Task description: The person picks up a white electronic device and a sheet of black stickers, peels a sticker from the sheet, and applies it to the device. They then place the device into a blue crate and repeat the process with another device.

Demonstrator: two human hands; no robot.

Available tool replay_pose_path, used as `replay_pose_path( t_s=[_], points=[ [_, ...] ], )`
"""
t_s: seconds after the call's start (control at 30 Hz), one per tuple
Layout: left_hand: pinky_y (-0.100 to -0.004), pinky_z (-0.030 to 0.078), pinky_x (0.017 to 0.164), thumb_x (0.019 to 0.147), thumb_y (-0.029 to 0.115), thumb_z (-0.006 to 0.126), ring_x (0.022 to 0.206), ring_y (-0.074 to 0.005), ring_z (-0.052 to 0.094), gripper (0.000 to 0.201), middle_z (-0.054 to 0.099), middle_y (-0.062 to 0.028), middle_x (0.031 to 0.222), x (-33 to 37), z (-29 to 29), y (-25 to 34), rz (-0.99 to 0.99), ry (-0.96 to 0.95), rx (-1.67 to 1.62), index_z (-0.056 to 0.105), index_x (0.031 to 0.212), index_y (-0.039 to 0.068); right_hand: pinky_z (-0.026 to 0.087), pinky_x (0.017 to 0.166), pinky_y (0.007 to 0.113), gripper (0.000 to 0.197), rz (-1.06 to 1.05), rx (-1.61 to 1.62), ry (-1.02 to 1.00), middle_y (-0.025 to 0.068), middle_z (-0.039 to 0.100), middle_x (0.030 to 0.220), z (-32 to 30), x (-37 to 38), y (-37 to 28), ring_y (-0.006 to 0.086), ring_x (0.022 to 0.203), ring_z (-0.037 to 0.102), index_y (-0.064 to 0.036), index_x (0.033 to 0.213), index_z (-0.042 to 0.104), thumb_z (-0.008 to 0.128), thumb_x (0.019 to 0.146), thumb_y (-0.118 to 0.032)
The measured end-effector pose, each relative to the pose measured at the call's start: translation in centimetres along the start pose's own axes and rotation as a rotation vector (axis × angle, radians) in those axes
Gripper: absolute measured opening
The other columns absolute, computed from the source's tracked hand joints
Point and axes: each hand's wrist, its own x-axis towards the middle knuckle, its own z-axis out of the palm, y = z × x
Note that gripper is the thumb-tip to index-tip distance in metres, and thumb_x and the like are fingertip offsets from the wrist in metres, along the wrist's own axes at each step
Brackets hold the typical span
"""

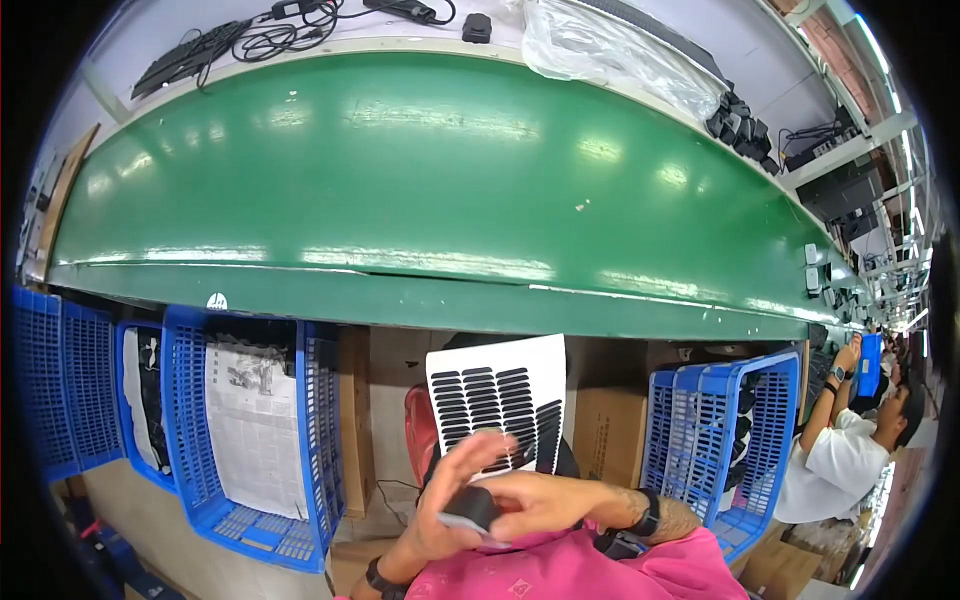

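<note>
A white sheet (545, 362) with rows of black oblong stickers lies on my lap in front of me. My left hand (440, 515) has its fingers stretched upward, with a small black block with a grey edge (470, 508) resting against its palm and thumb. From the right, my right hand (545, 500) reaches across, its fingers closed at the block's right side. The hands overlap the lower edge of the sheet. My fingers partly hide the block, so its exact kind cannot be made out.
A long green workbench (400, 180) stretches ahead. Blue plastic crates (320, 430) stand at left, one lined with newspaper; more blue crates (690, 430) stand at right beside a cardboard box (608, 430). Cables (290, 38) lie on the far shelf. A co-worker in white (835, 465) sits at far right.
</note>
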Motion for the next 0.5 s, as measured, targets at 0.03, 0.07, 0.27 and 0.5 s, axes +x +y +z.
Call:
replay_pose_path(
  t_s=[0.03,0.07,0.27,0.5],
  points=[
    [-0.0405,0.045,0.099,0.081,0.058,0.069,0.118,-0.0328,0.055,0.083,0.05,-0.0284,0.132,-0.4,-0.7,-0.4,-0.16,-0.113,-0.173,0.044,0.13,-0.005,0.049,0.084,0.029,0.048,-0.2,0.183,0.247,0.007,0.059,0.112,2.0,0.4,0.7,0.0121,0.1,0.056,0.0027,0.129,0.049,0.069,0.09,-0.018],
    [-0.0412,0.047,0.097,0.084,0.054,0.067,0.115,-0.0331,0.057,0.073,0.056,-0.0261,0.123,-0.5,-1.7,-1.6,-0.048,-0.13,-0.148,0.047,0.122,-0.005,0.05,0.077,0.029,0.039,-0.128,0.024,0.351,0.0053,0.06,0.101,2.0,0.1,1.3,0.0116,0.09,0.058,0.0029,0.122,0.053,0.068,0.09,-0.015],
    [-0.0361,0.058,0.067,0.088,0.031,0.068,0.078,-0.0209,0.063,0.046,0.057,-0.0102,0.087,0.7,-4.9,-2.2,-0.038,0.139,-0.192,0.043,0.115,0.004,0.05,0.064,0.032,0.034,-0.346,-1.243,1.241,0.0129,0.06,0.092,-0.3,-2.7,2.5,0.0243,0.076,0.062,0.0018,0.11,0.064,0.073,0.077,-0.004],
    [-0.0461,0.05,0.094,0.078,-0.004,0.063,0.102,-0.026,0.06,0.063,0.052,-0.0108,0.108,0.3,-1.6,-5.5,-0.123,-0.025,-0.13,0.033,0.133,0.005,0.05,0.066,0.033,0.036,-0.338,-1.251,1.503,0.0132,0.059,0.093,-2.4,-3.1,5.2,0.0246,0.078,0.062,0.0037,0.113,0.063,0.072,0.079,-0.002]
  ],
)
